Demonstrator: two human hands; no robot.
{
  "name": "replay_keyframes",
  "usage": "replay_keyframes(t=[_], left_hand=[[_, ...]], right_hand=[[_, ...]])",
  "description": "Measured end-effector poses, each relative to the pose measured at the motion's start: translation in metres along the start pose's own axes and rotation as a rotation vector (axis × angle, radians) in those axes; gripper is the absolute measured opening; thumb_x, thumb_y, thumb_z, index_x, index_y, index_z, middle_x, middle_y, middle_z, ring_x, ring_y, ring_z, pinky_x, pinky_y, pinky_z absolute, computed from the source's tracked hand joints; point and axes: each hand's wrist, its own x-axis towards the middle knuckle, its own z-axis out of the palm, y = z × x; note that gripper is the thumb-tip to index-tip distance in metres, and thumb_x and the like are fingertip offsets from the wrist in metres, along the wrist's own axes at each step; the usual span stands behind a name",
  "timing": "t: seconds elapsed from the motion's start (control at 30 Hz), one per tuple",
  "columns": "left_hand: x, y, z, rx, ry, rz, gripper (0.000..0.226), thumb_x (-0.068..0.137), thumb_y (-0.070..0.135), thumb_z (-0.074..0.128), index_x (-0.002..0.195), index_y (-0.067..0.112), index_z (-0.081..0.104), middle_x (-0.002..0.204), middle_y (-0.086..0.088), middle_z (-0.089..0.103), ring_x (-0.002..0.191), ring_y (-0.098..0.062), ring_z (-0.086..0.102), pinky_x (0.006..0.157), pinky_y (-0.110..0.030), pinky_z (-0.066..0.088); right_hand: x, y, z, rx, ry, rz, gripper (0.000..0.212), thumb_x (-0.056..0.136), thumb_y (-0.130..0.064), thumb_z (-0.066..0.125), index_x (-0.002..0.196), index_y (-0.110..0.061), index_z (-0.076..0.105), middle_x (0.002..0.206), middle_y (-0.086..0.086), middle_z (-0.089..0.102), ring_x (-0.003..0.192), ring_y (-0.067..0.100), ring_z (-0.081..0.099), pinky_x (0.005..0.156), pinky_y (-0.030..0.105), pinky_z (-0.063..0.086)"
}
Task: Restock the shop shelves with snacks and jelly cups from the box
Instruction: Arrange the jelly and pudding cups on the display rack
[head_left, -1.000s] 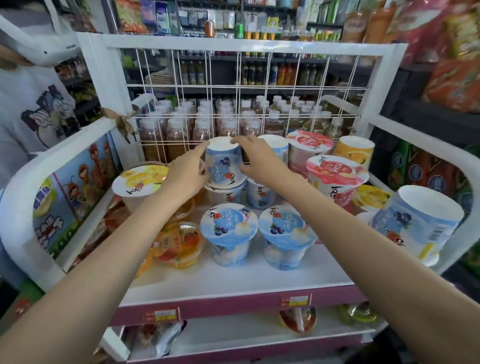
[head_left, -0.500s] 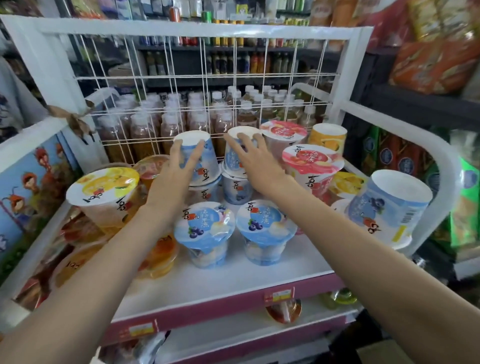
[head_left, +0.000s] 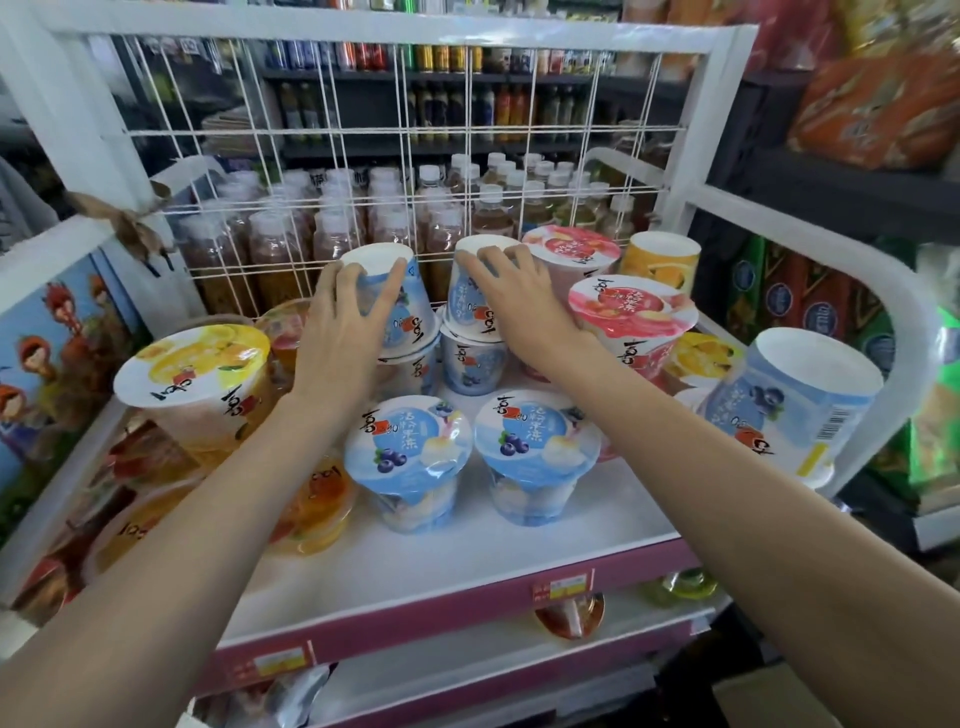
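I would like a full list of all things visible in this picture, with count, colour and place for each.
blue jelly cups: seven, blue-white; two upright in front, four upside down stacked behind, one upside down at right edge.
pink jelly cups: two, pink, right back.
yellow jelly cups: several, yellow; one large at left, others at right back.
clear fruit cups: several, orange-red, left, partly hidden.
bottles: many, brownish, white caps, behind the wire grid.
shelf: one, white, pink front edge.
left hand: on an upside-down blue cup.
right hand: on the neighbouring upside-down blue cup.
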Motion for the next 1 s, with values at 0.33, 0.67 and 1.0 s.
replay_keyframes(t=[0.33, 0.67, 1.0], left_hand=[[0.007, 0.003, 0.003, 0.089, 0.013, 0.035, 0.105, 0.051, 0.016, 0.089, 0.141, 0.011, 0.035, 0.121, -0.024, 0.048, 0.109, -0.041, 0.049, 0.084, -0.048, 0.047], [0.007, 0.008, -0.006, -0.071, -0.084, 0.068, 0.101, 0.058, 0.011, 0.085, 0.143, 0.008, 0.031, 0.135, -0.026, 0.039, 0.123, -0.044, 0.034, 0.101, -0.052, 0.033], [0.056, 0.038, -0.044, -0.317, -0.074, 0.070, 0.084, 0.082, 0.042, 0.064, 0.148, 0.021, 0.015, 0.154, -0.013, 0.012, 0.142, -0.031, 0.008, 0.114, -0.047, 0.003]], right_hand=[[0.006, -0.003, 0.001, 0.256, 0.069, 0.153, 0.050, 0.078, 0.020, 0.046, 0.123, -0.001, 0.047, 0.133, 0.020, 0.036, 0.121, 0.034, 0.037, 0.091, 0.040, 0.042], [0.002, -0.005, -0.014, 0.073, -0.012, 0.142, 0.052, 0.082, 0.012, 0.050, 0.130, -0.004, 0.040, 0.132, 0.017, 0.041, 0.125, 0.032, 0.032, 0.098, 0.034, 0.034], [0.020, 0.042, -0.099, 0.154, -0.123, 0.175, 0.050, 0.085, -0.013, 0.065, 0.130, -0.005, 0.043, 0.132, 0.016, 0.045, 0.122, 0.031, 0.042, 0.097, 0.035, 0.037]])
